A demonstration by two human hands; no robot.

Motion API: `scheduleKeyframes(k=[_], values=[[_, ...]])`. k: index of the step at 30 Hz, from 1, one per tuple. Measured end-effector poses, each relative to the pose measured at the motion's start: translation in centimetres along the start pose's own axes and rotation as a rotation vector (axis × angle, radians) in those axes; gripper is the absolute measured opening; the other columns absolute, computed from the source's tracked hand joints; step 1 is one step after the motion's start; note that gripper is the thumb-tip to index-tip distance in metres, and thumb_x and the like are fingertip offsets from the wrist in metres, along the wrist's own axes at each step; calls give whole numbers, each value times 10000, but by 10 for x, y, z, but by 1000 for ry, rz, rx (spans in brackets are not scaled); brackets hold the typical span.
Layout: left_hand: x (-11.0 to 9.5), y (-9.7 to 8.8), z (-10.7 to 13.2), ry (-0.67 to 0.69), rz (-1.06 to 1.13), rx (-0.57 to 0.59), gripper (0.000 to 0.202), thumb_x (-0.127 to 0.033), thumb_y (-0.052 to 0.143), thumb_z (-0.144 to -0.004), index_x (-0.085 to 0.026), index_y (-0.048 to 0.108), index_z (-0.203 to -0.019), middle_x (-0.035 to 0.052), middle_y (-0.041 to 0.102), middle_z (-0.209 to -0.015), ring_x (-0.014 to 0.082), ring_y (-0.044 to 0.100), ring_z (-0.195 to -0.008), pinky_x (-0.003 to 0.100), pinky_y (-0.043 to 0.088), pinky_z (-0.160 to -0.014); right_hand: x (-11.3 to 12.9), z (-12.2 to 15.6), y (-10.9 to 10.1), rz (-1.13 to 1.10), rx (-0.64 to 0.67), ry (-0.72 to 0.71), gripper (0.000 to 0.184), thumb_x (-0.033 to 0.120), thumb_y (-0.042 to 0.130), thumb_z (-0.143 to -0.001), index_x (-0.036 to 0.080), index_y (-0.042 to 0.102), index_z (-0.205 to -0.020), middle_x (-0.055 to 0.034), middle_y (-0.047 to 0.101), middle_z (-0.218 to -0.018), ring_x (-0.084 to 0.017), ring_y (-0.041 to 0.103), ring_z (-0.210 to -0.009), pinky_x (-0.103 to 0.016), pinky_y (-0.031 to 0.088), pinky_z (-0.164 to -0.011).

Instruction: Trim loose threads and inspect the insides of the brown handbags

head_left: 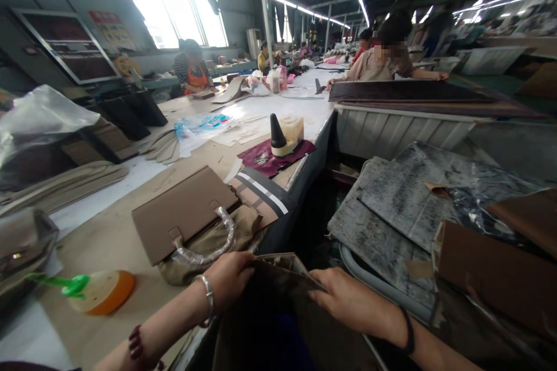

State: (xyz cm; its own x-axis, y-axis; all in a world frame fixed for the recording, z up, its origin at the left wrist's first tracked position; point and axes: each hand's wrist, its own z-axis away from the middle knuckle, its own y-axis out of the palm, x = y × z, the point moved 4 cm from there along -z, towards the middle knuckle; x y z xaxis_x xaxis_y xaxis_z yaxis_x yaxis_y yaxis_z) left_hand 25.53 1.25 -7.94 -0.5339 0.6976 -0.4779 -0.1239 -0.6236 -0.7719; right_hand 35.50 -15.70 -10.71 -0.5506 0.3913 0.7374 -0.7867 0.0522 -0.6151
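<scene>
My left hand (228, 281) is closed on the left rim of a dark brown bag (282, 313) held in front of me at the bottom of the view. My right hand (348, 301) lies on the bag's right side, fingers pressed along its upper edge. A tan handbag (183, 208) with a plastic-wrapped handle (209, 246) lies flat on the worktable (117, 237) just beyond my left hand.
An orange-based glue bottle with a green nozzle (96, 291) lies at the table's near left. A black cone and pale tape holder (285, 134) sit on maroon cloth. Stacked grey boards (404, 197) and brown cardboard (500, 266) stand right. Other people work farther along the table.
</scene>
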Motion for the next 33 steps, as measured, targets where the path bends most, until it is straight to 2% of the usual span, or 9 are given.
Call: scheduleKeyframes(k=[4, 8, 12, 15, 18, 23, 27, 31, 33], values=[[4, -1, -3, 116, 184, 65, 431, -120, 468, -651, -200, 599, -1054, 11, 647, -1012, 196, 565, -940, 250, 386, -837, 15, 0, 6, -1, 73, -46, 124, 175, 432, -743, 164, 552, -715, -5, 594, -667, -116, 530, -605, -177, 344, -533], [10, 6, -3, 150, 221, 166, 337, -133, 428, -674, -197, 651, -918, -23, 682, -813, 173, 606, -780, 225, 430, -710, 17, -1, 11, -65, 131, -82, 92, 178, 453, -723, 162, 543, -711, 19, 552, -638, -99, 492, -578, -173, 342, -530], [11, 4, 2, 126, 153, 140, 325, -122, 427, -672, -201, 651, -893, -23, 676, -772, 158, 604, -755, 209, 423, -675, 6, -5, 15, -163, 174, -18, 94, 184, 490, -680, 160, 560, -737, 25, 562, -652, -108, 502, -590, -176, 355, -517], [8, 0, 7, 86, 94, 81, 300, -123, 417, -683, -195, 648, -861, -15, 667, -755, 150, 596, -738, 207, 418, -668, -3, 2, 15, -248, 194, 54, 275, 181, 537, -637, 182, 579, -908, 8, 621, -795, -143, 559, -692, -193, 406, -579], [9, -2, 8, 41, 35, 31, 274, -127, 415, -698, -192, 639, -840, -9, 654, -728, 150, 586, -724, 210, 413, -652, -7, 19, 15, -313, 165, 80, 500, 175, 554, -637, 210, 501, -1133, -19, 619, -983, -170, 574, -848, -222, 433, -716], [11, -1, 3, 7, -12, 27, 231, -137, 421, -719, -190, 627, -810, -8, 633, -700, 142, 573, -702, 206, 398, -628, -5, 39, 24, -278, 10, 75, 488, 242, 516, -721, 195, 453, -1203, -51, 561, -1105, -189, 514, -999, -257, 382, -869], [14, 1, 0, 6, -9, 38, 226, -145, 427, -717, -192, 621, -823, -12, 628, -700, 138, 568, -703, 206, 392, -629, -4, 38, 43, -294, -35, 38, 501, 205, 596, -636, 218, 492, -1126, -23, 557, -1041, -181, 512, -945, -237, 392, -826], [19, 2, -3, 12, 15, 51, 229, -162, 433, -704, -188, 628, -821, -13, 626, -697, 142, 566, -694, 215, 392, -632, -21, 35, 48, -196, -113, 133, 136, 224, 489, -721, 151, 564, -808, -43, 565, -841, -161, 531, -766, -232, 411, -694], [24, 4, -5, 12, 37, 60, 239, -172, 441, -692, -188, 636, -829, -17, 624, -685, 146, 563, -685, 221, 392, -629, -28, 37, 42, -163, -131, 141, 139, 222, 430, -760, 149, 548, -745, -41, 560, -787, -154, 529, -723, -233, 406, -664]])
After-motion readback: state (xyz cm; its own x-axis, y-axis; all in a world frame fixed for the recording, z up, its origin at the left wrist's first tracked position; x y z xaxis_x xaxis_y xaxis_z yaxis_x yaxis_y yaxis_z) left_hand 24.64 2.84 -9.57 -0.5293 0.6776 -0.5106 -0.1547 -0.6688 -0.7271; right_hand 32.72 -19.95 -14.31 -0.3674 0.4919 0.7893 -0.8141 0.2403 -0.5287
